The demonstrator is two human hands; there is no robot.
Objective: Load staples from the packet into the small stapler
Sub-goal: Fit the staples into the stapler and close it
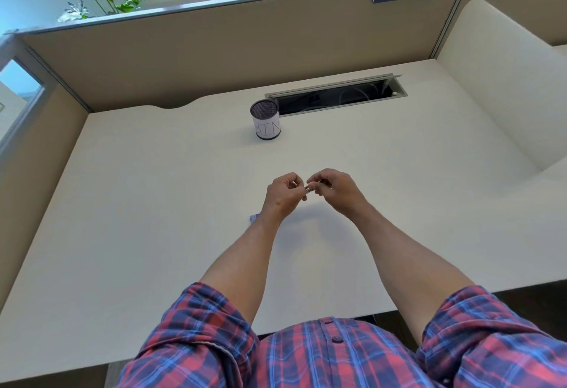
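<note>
Both hands meet above the middle of the white desk (pixel 153 203). My left hand (pixel 282 196) and my right hand (pixel 333 188) each have curled fingers pinching a small silvery metal piece (pixel 308 189) between them. It is too small to tell whether it is the stapler or a strip of staples. A corner of a blue-and-white packet (pixel 254 218) peeks out from under my left wrist, lying on the desk.
A mesh cup labelled BIN (pixel 266 122) stands at the back centre of the desk. Behind it an open cable tray slot (pixel 337 96) is sunk into the desk. Beige partition walls close off the back and left sides.
</note>
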